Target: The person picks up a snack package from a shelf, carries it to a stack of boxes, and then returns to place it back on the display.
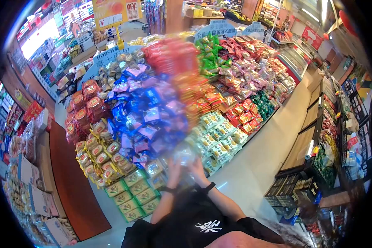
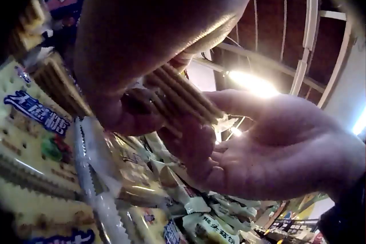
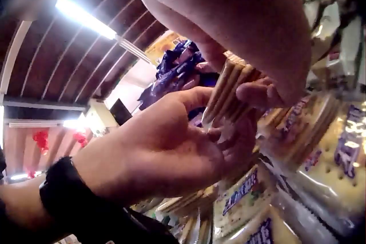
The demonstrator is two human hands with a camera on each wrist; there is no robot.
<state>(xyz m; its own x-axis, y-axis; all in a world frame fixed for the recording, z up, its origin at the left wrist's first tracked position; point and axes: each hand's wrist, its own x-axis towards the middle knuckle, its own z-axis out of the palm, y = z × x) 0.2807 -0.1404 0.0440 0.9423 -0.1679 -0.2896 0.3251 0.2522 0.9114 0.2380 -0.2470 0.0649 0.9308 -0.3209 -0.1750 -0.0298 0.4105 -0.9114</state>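
A clear-wrapped packet of crackers is held between both hands, its stacked layers showing edge-on. In the head view the packet is blurred, at the near edge of the display. My left hand grips it from the left, and my right hand from the right. The right wrist view shows the left hand with its thumb and fingers around the cracker stack. Directly below the hands lie more wrapped cracker packets with dark blue lettering.
Blue and purple packets are heaped ahead, with pale green and white packets to the right. Green-edged packs form the near left corner. A brown counter stands left; across the aisle floor, shelving runs along the right.
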